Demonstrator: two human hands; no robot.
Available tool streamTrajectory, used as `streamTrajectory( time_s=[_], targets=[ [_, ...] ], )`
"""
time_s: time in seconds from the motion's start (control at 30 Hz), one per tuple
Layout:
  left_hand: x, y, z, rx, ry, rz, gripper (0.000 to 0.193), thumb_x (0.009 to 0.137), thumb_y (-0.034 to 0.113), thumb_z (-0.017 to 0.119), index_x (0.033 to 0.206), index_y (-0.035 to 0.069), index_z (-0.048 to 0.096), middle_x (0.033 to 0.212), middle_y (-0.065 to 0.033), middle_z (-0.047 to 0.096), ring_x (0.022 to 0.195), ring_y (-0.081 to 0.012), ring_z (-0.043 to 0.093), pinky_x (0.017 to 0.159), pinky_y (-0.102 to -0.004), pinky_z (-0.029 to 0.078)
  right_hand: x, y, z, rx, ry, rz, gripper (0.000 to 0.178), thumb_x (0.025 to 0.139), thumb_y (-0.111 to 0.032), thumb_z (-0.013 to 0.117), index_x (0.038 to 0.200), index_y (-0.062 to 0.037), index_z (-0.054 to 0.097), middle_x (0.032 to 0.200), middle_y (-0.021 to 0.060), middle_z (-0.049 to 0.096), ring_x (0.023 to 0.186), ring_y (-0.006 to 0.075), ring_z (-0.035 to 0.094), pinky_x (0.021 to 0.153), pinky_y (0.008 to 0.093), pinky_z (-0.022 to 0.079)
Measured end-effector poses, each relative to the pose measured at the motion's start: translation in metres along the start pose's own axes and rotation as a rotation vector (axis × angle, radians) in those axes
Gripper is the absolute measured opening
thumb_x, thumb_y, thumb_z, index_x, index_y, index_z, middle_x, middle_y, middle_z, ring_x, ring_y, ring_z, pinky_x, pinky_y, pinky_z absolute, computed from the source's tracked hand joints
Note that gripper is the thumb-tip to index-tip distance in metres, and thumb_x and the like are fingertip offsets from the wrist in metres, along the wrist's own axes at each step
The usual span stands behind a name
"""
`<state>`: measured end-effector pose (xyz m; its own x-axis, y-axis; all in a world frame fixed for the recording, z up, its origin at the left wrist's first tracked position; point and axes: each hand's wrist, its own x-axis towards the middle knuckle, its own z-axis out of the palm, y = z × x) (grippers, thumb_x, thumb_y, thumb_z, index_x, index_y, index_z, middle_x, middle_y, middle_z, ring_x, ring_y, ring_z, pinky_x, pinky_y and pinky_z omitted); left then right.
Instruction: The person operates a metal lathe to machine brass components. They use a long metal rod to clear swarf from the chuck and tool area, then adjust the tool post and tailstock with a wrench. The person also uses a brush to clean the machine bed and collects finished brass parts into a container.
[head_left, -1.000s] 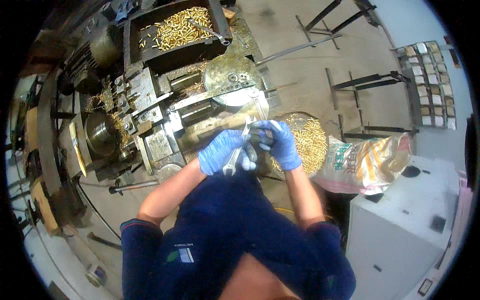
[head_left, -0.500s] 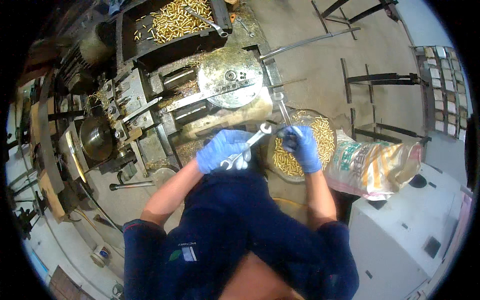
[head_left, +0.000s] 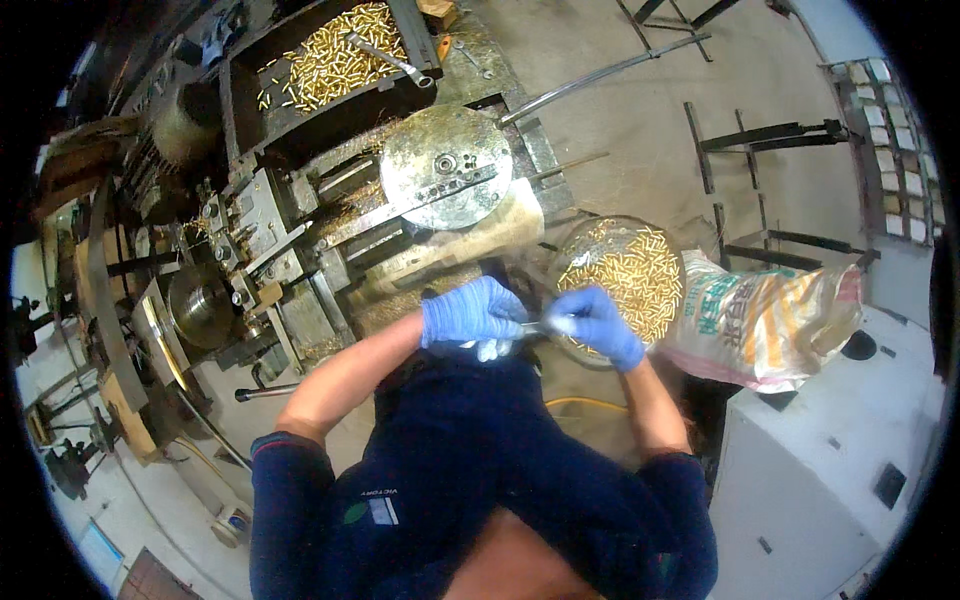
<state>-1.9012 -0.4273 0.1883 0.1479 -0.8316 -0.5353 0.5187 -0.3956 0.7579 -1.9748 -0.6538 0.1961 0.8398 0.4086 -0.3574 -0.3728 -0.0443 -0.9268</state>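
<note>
My left hand (head_left: 472, 315), in a blue glove, is closed around an open-end wrench (head_left: 533, 328) in front of my lap. Most of that wrench is hidden by the fingers; a short shiny length shows between my hands. My right hand (head_left: 598, 327), gloved too, is closed close to its end, and motion smears its fingertips. A faint blurred streak above them looks like a second wrench in the right hand. Just beyond the right hand stands a round basin (head_left: 683, 262) of small brass pieces (head_left: 630, 280).
Ahead is an oily machine with a round metal plate (head_left: 445, 165) and a long bar. A dark tray (head_left: 330, 115) behind holds more brass pieces and a wrench (head_left: 388, 57). A woven sack (head_left: 765, 320) and a white cabinet (head_left: 800, 480) stand to the right.
Both hands have come together, the right moving left and down off the basin. The right hand's wrench, upright and plain before, is now smeared. The left hand's wrench is more covered.
</note>
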Motion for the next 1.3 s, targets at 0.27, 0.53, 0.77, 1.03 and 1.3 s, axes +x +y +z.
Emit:
streamTrajectory(
  time_s=[0.27, 0.53, 0.77, 1.03, 1.3],
  targets=[
    [0.004, -0.008, -0.015, -0.351, 0.065, 0.194, 0.039, 0.093, 0.028, 0.052, 0.112, -0.005, 0.056, 0.083, -0.0156, 0.067, 0.071, -0.0186, 0.066, 0.064, -0.0269, 0.054, -0.020, 0.034, -0.005, 0.492, 0.212, 0.072, 0.038, 0.086, -0.023, 0.061, 0.054, -0.0038, 0.053, 0.047, -0.0006, 0.045, 0.042, 0.0067, 0.039, 0.040, 0.0225, 0.029],
    [0.073, -0.058, 0.004, -0.461, 0.318, 0.154, 0.042, 0.094, 0.026, 0.050, 0.126, -0.001, 0.048, 0.115, -0.0076, 0.059, 0.103, -0.0140, 0.057, 0.089, -0.0282, 0.046, 0.036, 0.081, 0.015, 0.239, 0.709, -0.259, 0.020, 0.081, -0.019, 0.068, 0.069, -0.0022, 0.066, 0.061, -0.0006, 0.052, 0.058, 0.0074, 0.046, 0.053, 0.0235, 0.037],
    [0.112, -0.059, -0.018, -0.421, 0.427, 0.314, 0.035, 0.094, 0.025, 0.048, 0.120, 0.000, 0.053, 0.109, -0.0084, 0.060, 0.098, -0.0149, 0.057, 0.090, -0.0293, 0.044, 0.083, 0.113, 0.011, 0.100, 0.635, -0.339, 0.013, 0.076, -0.015, 0.072, 0.077, -0.0029, 0.067, 0.069, 0.0076, 0.061, 0.062, 0.0119, 0.055, 0.057, 0.0258, 0.044],
    [0.096, -0.063, -0.042, -0.575, 0.701, 0.283, 0.032, 0.093, 0.025, 0.051, 0.105, -0.005, 0.054, 0.093, -0.0158, 0.064, 0.088, -0.0276, 0.063, 0.087, -0.0433, 0.049, 0.072, 0.148, -0.010, 0.389, 0.669, -0.264, 0.020, 0.075, -0.015, 0.067, 0.091, -0.0037, 0.068, 0.092, 0.0121, 0.063, 0.085, 0.0197, 0.059, 0.076, 0.0295, 0.046],
    [0.088, -0.078, -0.046, -0.405, 0.868, 0.172, 0.035, 0.090, 0.035, 0.057, 0.082, 0.001, 0.056, 0.071, -0.0076, 0.058, 0.070, -0.0225, 0.060, 0.080, -0.0435, 0.049, 0.065, 0.187, 0.003, 0.501, 0.637, -0.272, 0.026, 0.075, -0.021, 0.069, 0.094, -0.0037, 0.068, 0.088, 0.0064, 0.062, 0.055, 0.0075, 0.043, 0.052, 0.0221, 0.035]
  ],
)
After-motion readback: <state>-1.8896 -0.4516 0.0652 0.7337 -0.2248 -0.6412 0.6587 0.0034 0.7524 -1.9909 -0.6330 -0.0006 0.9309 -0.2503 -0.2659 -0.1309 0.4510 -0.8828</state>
